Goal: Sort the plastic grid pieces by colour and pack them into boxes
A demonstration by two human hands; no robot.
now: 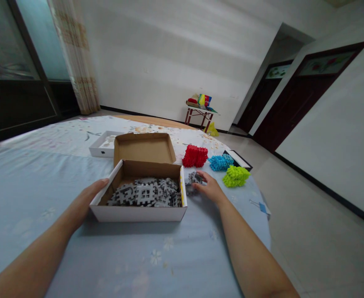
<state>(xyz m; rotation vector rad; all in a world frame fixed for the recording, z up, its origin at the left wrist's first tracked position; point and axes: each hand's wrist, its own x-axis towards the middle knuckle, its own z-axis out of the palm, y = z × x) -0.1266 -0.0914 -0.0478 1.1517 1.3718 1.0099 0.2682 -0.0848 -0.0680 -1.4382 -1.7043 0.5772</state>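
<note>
A white cardboard box (138, 214) with its brown lid raised stands before me, partly filled with grey interlocking plastic pieces (144, 193). My left hand (90, 198) holds the box's left side, thumb by the rim, its other fingers mostly hidden. Just outside the right wall, my right hand (210, 188) is closed around a small bunch of grey plastic pieces (194, 179), low over the cloth. Whether these pieces touch the table is unclear. Behind that hand sits a red block of stacked pieces (195, 156). Blue pieces (221, 162) and lime-green pieces (236, 176) lie to its right.
A light blue floral cloth (132, 256) covers the round table. Behind the open lid is a shallow white box (103, 151). A black-edged white tray (239, 160) and a blue clip (262, 207) lie near the right edge. A small table (202, 111) stands by the wall.
</note>
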